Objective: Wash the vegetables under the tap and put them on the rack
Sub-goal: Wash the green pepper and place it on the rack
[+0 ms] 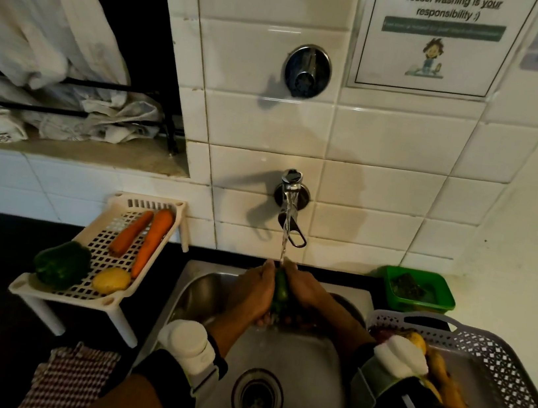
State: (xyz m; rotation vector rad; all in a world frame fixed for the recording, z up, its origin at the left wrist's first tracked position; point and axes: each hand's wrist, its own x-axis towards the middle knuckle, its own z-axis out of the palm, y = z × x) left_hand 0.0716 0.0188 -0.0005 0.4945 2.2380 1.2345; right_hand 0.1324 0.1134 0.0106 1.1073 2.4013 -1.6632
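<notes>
Head view: over the steel sink (291,352), the left hand (253,291) and right hand (306,287) both clasp a green vegetable (281,286) under the tap's (292,189) running stream. To the left, the white rack (105,250) carries two carrots (151,242), a green pepper (60,264) and a yellowish potato (111,280).

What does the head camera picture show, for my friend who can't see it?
Two hands, left and right, hold a green vegetable under a running tap over a metal sink. On the left, a white rack holds two carrots, a green pepper and a yellow vegetable; on the right, a grey basket holds more vegetables.
</notes>
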